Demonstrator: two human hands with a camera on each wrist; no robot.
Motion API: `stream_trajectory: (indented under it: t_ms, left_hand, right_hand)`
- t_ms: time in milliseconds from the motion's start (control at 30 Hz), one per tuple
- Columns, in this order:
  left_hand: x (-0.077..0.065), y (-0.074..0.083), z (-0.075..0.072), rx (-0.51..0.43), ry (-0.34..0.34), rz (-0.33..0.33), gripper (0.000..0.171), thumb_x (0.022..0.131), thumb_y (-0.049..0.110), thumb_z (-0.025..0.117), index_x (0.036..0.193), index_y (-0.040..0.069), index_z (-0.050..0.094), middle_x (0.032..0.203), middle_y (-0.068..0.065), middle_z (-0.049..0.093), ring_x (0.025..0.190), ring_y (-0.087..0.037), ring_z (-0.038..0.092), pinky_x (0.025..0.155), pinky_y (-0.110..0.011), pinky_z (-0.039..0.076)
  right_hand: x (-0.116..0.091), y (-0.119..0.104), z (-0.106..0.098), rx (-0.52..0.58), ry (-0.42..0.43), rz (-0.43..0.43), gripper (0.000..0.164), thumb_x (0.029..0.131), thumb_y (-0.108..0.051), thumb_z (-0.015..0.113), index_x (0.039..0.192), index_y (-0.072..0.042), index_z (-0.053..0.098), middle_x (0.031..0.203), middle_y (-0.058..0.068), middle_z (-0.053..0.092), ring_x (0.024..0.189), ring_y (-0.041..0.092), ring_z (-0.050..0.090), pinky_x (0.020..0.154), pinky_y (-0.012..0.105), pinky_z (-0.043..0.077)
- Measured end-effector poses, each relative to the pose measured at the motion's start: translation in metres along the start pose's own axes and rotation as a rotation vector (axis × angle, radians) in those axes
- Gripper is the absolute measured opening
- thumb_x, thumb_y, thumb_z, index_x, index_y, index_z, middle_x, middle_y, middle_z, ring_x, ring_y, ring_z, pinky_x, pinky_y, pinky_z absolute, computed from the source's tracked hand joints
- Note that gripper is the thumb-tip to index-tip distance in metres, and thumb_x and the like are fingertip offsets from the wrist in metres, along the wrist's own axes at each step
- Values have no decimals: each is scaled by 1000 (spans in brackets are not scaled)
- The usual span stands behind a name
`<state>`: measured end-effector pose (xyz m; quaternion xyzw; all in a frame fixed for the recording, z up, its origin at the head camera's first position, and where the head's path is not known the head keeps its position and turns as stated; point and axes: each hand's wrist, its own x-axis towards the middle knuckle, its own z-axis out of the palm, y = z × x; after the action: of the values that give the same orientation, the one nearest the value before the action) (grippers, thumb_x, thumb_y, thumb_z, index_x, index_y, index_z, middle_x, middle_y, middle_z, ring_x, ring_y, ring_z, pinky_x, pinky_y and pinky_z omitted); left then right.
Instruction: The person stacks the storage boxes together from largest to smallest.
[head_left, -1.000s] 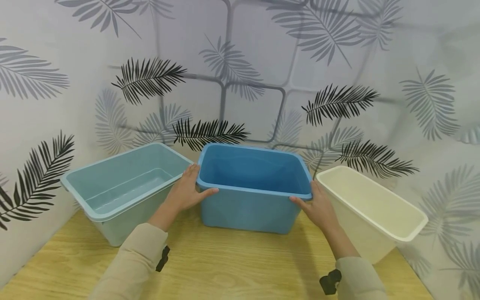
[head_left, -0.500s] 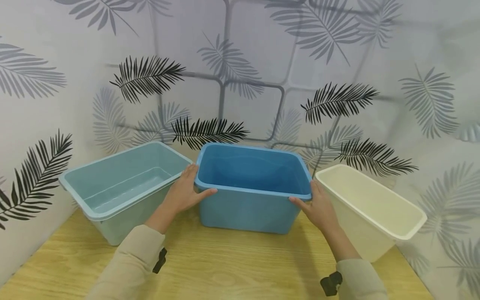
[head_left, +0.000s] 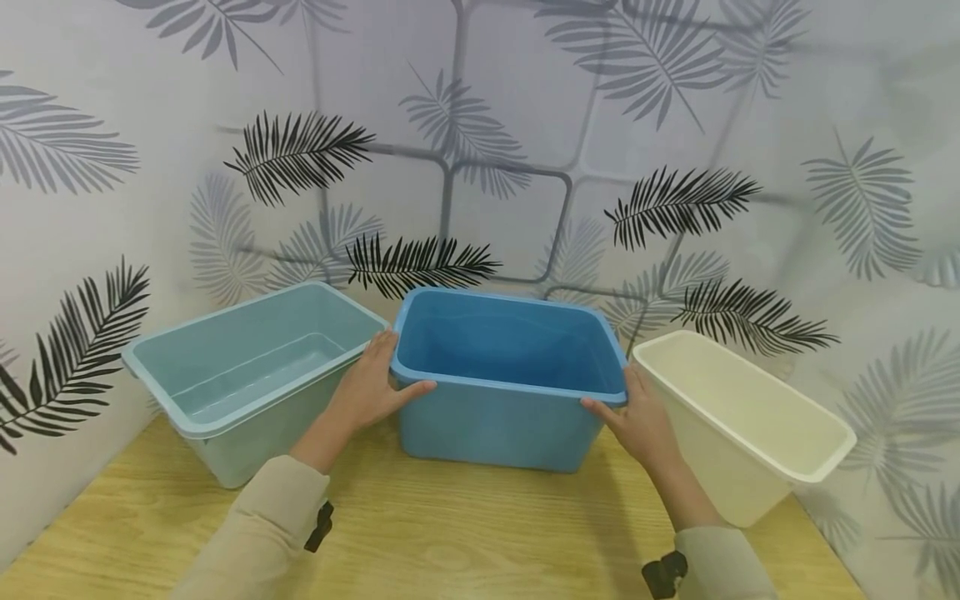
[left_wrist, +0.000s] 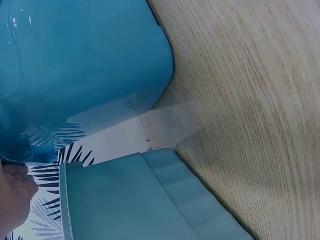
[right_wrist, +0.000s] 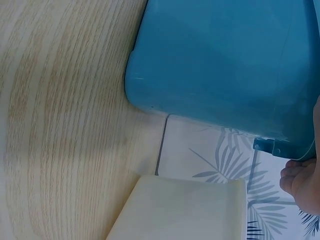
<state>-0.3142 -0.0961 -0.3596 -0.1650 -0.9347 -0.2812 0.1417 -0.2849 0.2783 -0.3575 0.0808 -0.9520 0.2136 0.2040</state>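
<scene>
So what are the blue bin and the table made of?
The blue bin looks like moulded plastic, smooth and glossy: its side mirrors the leaf-patterned wall in the left wrist view. The table shows wood grain with a slight sheen, so perhaps laminate, though varnished real wood is possible.

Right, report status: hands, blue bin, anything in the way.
Left hand and right hand gripping blue bin by opposite ends. Standing on table. Possible snags: green bin left, cream bin right, both close.

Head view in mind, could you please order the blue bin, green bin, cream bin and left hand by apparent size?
1. Blue bin and green bin look too alike to rank
2. Cream bin
3. Left hand
</scene>
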Motion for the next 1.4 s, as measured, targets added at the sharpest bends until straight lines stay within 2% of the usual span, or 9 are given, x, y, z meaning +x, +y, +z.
stream_trajectory:
  t_ms: [500, 1033, 1400]
  left_hand:
    - [-5, 3, 0, -16, 19, 3, 101, 78, 60, 61, 145, -3, 20, 152, -22, 21, 142, -36, 18, 109, -55, 27]
    - [-12, 4, -1, -18, 31, 14, 102, 78, 61, 61, 145, -4, 21, 151, -23, 22, 141, -37, 19, 108, -54, 29]
    - [-15, 4, -1, -18, 32, 9, 100, 78, 59, 62, 145, -3, 21, 151, -22, 24, 141, -36, 21, 108, -54, 30]
  right_hand:
    - [-5, -2, -1, -2, 0, 15, 91, 83, -50, 62, 141, 11, 26, 145, 32, 28, 130, 49, 32, 101, 59, 34]
    - [-10, -7, -5, -14, -13, 38, 91, 84, -50, 61, 141, 11, 25, 145, 31, 27, 130, 48, 32, 102, 58, 34]
    - [-13, -7, -4, -21, 13, 18, 91, 83, -50, 62, 139, 13, 28, 143, 32, 30, 131, 47, 32, 102, 58, 34]
